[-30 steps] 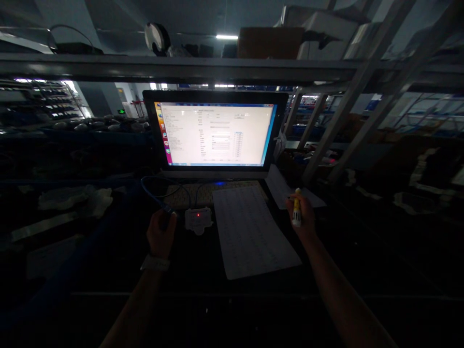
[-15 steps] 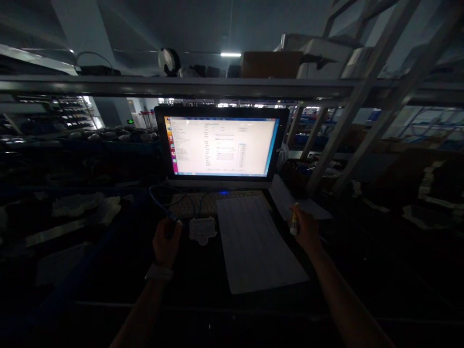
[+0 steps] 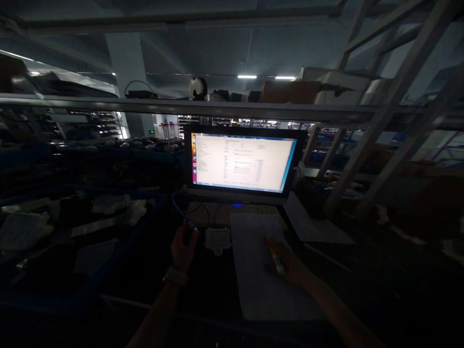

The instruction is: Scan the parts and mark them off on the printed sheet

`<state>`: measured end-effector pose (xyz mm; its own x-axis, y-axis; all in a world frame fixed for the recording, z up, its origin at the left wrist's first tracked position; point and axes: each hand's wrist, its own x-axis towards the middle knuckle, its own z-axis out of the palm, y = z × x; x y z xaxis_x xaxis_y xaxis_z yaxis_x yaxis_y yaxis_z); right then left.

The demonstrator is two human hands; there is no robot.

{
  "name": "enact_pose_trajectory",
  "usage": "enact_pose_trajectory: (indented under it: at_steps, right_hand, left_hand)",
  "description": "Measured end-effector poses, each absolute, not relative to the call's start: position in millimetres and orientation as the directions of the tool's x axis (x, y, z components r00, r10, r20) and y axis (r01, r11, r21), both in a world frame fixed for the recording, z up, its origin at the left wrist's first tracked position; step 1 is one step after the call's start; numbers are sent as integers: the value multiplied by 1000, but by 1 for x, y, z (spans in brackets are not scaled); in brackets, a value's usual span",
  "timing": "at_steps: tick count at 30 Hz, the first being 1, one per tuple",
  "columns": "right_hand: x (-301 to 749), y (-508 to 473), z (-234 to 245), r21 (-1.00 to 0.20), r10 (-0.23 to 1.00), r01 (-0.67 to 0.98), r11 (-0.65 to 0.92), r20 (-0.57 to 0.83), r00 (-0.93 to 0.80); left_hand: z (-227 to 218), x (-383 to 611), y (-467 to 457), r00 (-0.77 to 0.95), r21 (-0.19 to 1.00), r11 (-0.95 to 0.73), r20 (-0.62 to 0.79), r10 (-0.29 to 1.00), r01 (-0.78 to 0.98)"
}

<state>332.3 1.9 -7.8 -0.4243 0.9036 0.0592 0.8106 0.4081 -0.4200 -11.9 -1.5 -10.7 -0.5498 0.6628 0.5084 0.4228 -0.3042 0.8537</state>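
Note:
My left hand is closed around the plug end of a blue cable, just left of a small white device on the dark bench. My right hand grips a yellow marker and rests over a printed paper sheet. A lit monitor stands behind, with a keyboard below it. A band shows on my left wrist.
A second sheet of paper lies right of the monitor. White parts sit in trays at the left. A metal shelf rail runs overhead with boxes on it, and slanted frame bars rise at the right.
The view has shifted up and left. My right hand has come down and leftward with the marker, from beside the sheet to over it. The left hand keeps its hold on the cable plug.

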Motion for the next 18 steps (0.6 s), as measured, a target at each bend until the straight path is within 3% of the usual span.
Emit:
enact_pose_trajectory:
  at_steps: [6,9,13,16,18]
  right_hand:
    - [344,-40,-18,-372,889,816,442,61,-453]
    - [353,-63,-18,-405,877,788,463,82,-474]
    - [355,-63,3,-661,900,642,388,121,-419]
    - [342,-30,21,-874,975,433,221,182,-130]
    - [330,-2,26,-935,978,295,194,207,13]
  left_hand:
    - [-12,-10,-2,-552,857,-308,505,664,414]
    - [-11,-10,-3,-529,848,-311,515,674,429]
    - [-9,-10,-3,-523,842,-297,518,677,450]
    - [-7,-9,-3,-510,821,-298,544,667,487]
    - [-6,-10,-3,-505,816,-294,548,667,497]
